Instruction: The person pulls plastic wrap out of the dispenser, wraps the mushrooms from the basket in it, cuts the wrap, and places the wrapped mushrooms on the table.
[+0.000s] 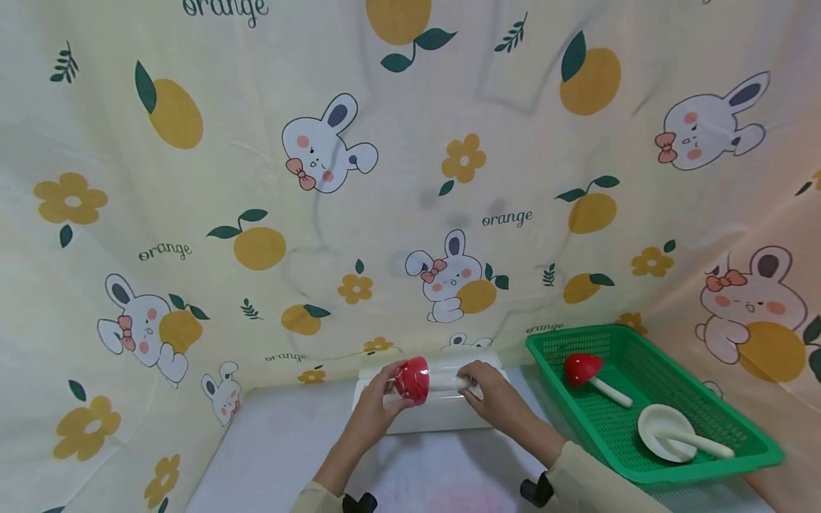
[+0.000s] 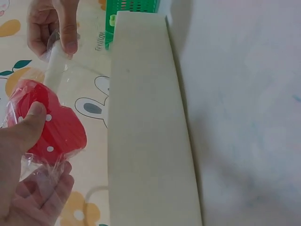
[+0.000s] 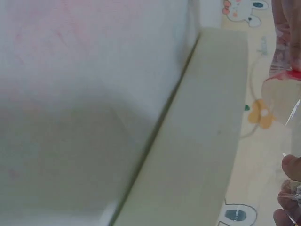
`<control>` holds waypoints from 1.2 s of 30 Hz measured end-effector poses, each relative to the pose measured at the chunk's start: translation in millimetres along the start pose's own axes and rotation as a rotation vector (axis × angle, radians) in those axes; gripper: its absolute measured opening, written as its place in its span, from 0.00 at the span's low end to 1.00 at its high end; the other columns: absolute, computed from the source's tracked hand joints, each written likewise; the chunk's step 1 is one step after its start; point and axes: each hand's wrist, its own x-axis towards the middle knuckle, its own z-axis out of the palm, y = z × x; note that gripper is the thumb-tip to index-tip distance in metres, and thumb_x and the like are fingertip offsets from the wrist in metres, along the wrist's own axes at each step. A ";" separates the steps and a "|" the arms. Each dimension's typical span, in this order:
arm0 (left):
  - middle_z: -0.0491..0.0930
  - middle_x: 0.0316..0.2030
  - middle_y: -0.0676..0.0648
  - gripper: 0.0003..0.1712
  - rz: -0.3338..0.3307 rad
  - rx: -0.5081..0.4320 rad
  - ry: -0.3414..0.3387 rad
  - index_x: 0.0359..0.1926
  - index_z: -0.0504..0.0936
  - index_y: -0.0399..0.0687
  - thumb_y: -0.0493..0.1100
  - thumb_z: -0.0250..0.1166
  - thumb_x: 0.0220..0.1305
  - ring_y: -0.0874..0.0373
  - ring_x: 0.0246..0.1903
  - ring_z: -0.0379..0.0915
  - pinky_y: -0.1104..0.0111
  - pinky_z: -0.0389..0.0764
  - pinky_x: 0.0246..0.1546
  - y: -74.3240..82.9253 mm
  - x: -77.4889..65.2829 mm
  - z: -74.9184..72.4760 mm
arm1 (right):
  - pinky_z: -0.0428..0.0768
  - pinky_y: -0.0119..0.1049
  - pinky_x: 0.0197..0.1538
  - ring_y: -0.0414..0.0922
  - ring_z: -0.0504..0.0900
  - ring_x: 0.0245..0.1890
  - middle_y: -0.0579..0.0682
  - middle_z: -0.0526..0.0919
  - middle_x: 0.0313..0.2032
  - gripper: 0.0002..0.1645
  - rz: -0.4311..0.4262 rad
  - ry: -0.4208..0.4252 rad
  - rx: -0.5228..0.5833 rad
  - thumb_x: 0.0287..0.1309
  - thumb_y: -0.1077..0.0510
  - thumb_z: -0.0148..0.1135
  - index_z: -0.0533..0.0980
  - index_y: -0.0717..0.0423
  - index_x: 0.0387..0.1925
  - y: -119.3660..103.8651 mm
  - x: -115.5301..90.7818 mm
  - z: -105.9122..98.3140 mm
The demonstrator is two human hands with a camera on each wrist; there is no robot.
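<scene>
A mushroom-shaped ladle [image 1: 412, 380] in clear plastic wrap is held up sideways over the white box, its red, white-dotted head to the left and its white handle to the right. My left hand [image 1: 377, 402] grips the head; in the left wrist view the thumb lies across the red ladle head [image 2: 59, 129] and the fingers are behind it. With my right hand [image 1: 492, 397] I pinch the wrapped end of the handle. The right wrist view catches only part of the ladle [image 3: 282, 99] and fingers at its right edge. Beneath both hands stands the white box [image 1: 442, 420].
At the right stands a green basket [image 1: 577, 420] with two more ladles inside: one red side up [image 1: 582, 370], the other showing its white bowl [image 1: 663, 431]. A patterned cloth [image 1: 385, 214] hangs behind the white table [image 1: 282, 442].
</scene>
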 end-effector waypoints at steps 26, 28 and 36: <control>0.72 0.65 0.52 0.44 0.039 -0.025 0.070 0.71 0.63 0.75 0.44 0.74 0.59 0.55 0.56 0.76 0.65 0.81 0.52 23.8 23.7 -10.9 | 0.84 0.33 0.46 0.38 0.80 0.39 0.43 0.84 0.40 0.22 0.011 0.024 -0.010 0.50 0.60 0.78 0.82 0.50 0.48 -3.8 32.4 -36.6; 0.72 0.65 0.52 0.43 0.049 -0.026 0.075 0.71 0.63 0.74 0.44 0.73 0.59 0.54 0.57 0.76 0.64 0.81 0.53 24.8 25.3 -11.0 | 0.84 0.33 0.46 0.38 0.80 0.40 0.43 0.84 0.41 0.21 0.019 0.020 -0.010 0.51 0.60 0.78 0.82 0.50 0.49 -3.3 34.3 -38.6; 0.72 0.65 0.53 0.44 0.053 -0.037 0.088 0.71 0.62 0.75 0.44 0.73 0.59 0.53 0.56 0.77 0.63 0.81 0.53 30.1 29.6 -13.1 | 0.84 0.35 0.47 0.39 0.80 0.41 0.44 0.84 0.41 0.20 0.036 0.022 -0.007 0.53 0.58 0.77 0.82 0.50 0.49 -5.1 40.8 -47.2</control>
